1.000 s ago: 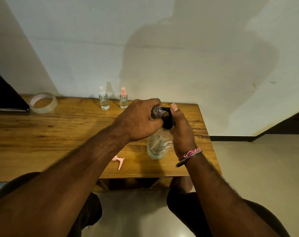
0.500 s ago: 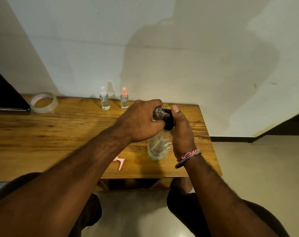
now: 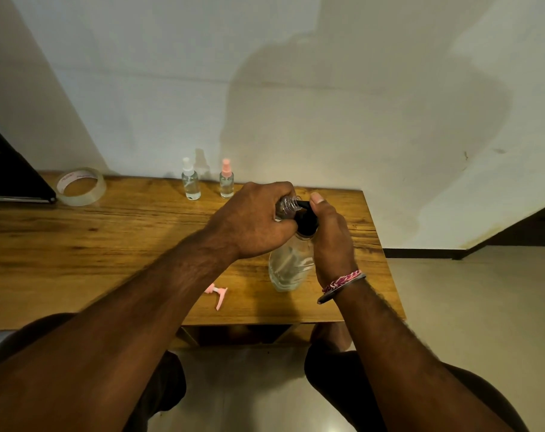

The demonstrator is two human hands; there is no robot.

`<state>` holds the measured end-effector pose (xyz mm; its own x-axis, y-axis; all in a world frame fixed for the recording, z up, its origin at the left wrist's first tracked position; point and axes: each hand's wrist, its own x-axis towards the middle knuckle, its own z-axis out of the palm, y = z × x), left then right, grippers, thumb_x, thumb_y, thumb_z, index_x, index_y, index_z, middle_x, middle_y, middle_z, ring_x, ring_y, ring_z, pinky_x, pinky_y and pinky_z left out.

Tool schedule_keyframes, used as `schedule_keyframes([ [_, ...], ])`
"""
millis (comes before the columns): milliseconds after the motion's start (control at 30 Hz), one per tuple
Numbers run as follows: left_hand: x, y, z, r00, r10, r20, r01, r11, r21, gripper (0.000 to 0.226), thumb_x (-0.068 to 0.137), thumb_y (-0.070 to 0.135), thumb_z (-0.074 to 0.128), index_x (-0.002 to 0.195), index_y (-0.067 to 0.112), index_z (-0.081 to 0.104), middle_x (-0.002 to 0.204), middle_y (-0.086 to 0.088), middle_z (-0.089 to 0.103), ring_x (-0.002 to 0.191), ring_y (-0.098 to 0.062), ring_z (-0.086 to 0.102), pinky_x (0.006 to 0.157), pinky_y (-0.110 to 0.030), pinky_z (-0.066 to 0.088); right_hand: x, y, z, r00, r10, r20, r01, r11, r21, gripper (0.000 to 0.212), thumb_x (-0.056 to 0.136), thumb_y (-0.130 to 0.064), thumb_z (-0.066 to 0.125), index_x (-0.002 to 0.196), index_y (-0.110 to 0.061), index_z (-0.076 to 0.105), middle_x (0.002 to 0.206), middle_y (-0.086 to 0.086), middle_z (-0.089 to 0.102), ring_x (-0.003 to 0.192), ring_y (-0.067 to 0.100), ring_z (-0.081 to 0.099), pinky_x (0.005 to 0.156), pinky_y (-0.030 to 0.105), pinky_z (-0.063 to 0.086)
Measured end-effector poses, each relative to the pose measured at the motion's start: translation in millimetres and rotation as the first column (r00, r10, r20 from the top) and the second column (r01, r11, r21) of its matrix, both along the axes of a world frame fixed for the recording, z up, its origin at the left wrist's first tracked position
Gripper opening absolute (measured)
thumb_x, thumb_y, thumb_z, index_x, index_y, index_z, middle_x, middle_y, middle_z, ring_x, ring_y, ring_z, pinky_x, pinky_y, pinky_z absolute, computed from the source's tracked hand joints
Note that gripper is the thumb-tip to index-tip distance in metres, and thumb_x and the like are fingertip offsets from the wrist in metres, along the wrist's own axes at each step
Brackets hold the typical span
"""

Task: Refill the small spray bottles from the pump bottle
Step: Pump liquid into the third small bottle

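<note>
pump bottle (image 3: 291,266): clear, black pump, frame centre | left hand (image 3: 255,219) grips small bottle (image 3: 286,207) (uncapped, tilted) | right hand (image 3: 330,241) wraps pump

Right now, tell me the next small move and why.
Probably press the black pump head down with the right hand. The left hand holds the uncapped small bottle with its mouth at the spout, and its pink sprayer lies on the table.
</note>
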<state>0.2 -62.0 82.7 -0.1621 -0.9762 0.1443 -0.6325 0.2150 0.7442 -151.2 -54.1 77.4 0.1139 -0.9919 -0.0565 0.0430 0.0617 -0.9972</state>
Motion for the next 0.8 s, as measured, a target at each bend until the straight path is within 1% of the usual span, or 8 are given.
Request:
schedule_keyframes([
  [100,-0.7,0.6,1.4,1.0,-0.006,-0.001,0.006,1.0,-0.013,0.018,0.084,0.017,0.074,0.087,0.03,0.062,0.074,0.01,0.066,0.067,-0.011,0.062,0.058,-0.027,0.045,1.3,-1.2,-3.7,0.999,0.002,-0.047,-0.004,1.0,-0.031,0.039,0.096,-0.048,0.047,0.074,-0.044,0.08,0.081,-0.014,0.077,0.081,-0.004,0.069,0.074,0.02,0.051],
  [167,-1.0,0.3,2.8,1.0,-0.005,-0.01,0.005,1.0,-0.017,0.018,0.085,0.017,0.073,0.088,0.03,0.062,0.074,0.01,0.066,0.067,-0.012,0.063,0.058,-0.029,0.046,1.5,-1.0,-5.0,0.999,0.021,-0.045,-0.022,1.0,-0.021,0.039,0.092,-0.053,0.045,0.082,-0.043,0.081,0.089,-0.008,0.079,0.089,0.002,0.071,0.077,0.022,0.052],
  [333,0.6,-0.4,2.6,1.0,0.0,-0.012,0.0,1.0,-0.022,0.013,0.085,0.019,0.072,0.086,0.028,0.062,0.072,0.009,0.065,0.066,-0.014,0.063,0.058,-0.036,0.052,1.5,1.7,-0.8,0.999,0.035,-0.039,-0.036,0.999,-0.022,0.044,0.097,-0.062,0.044,0.084,-0.041,0.081,0.095,-0.008,0.08,0.098,0.006,0.073,0.085,0.025,0.052],
  [433,1.0,-0.1,3.0,1.0,0.003,-0.015,-0.003,1.0,-0.02,0.012,0.084,0.02,0.072,0.086,0.028,0.063,0.071,0.009,0.066,0.066,-0.015,0.063,0.059,-0.036,0.053,3.0,3.5,2.8,0.998,0.028,-0.048,-0.029,0.999,-0.024,0.045,0.094,-0.061,0.041,0.082,-0.044,0.081,0.094,-0.01,0.08,0.098,0.004,0.073,0.083,0.021,0.052],
  [533,-0.4,0.9,4.6,1.0,0.001,-0.012,-0.001,1.0,-0.015,0.02,0.084,0.018,0.073,0.084,0.032,0.059,0.072,0.01,0.065,0.065,-0.013,0.062,0.058,-0.03,0.046,4.3,4.4,3.7,0.999,0.024,-0.022,-0.024,0.999,-0.021,0.041,0.096,-0.053,0.044,0.076,-0.047,0.08,0.086,-0.015,0.079,0.089,-0.002,0.072,0.077,0.017,0.052],
  [600,-1.5,1.5,5.0,1.0,0.0,-0.002,0.0,1.0,-0.008,0.02,0.085,0.018,0.073,0.086,0.032,0.059,0.073,0.011,0.064,0.066,-0.011,0.061,0.058,-0.027,0.043,4.0,3.7,2.4,0.999,0.025,-0.022,-0.025,0.999,-0.026,0.042,0.103,-0.049,0.047,0.077,-0.049,0.08,0.086,-0.015,0.078,0.089,-0.002,0.072,0.079,0.018,0.051],
  [700,-1.3,1.6,4.4,1.0,0.001,0.0,-0.001,1.0,-0.004,0.019,0.084,0.018,0.073,0.088,0.031,0.06,0.074,0.01,0.065,0.067,-0.011,0.062,0.058,-0.027,0.043,4.6,1.6,1.5,1.0,0.003,-0.017,-0.003,1.0,-0.02,0.037,0.092,-0.05,0.048,0.079,-0.043,0.081,0.087,-0.009,0.079,0.089,0.003,0.072,0.078,0.021,0.052],
  [800,-0.9,1.6,3.3,1.0,0.004,0.015,-0.004,1.0,-0.005,0.018,0.084,0.019,0.074,0.087,0.031,0.061,0.074,0.01,0.066,0.067,-0.011,0.063,0.058,-0.026,0.044,4.4,-1.3,0.2,1.0,-0.009,-0.013,0.009,1.0,0.0,0.035,0.089,-0.049,0.05,0.077,-0.04,0.082,0.085,-0.006,0.079,0.087,0.005,0.072,0.081,0.028,0.052],
])
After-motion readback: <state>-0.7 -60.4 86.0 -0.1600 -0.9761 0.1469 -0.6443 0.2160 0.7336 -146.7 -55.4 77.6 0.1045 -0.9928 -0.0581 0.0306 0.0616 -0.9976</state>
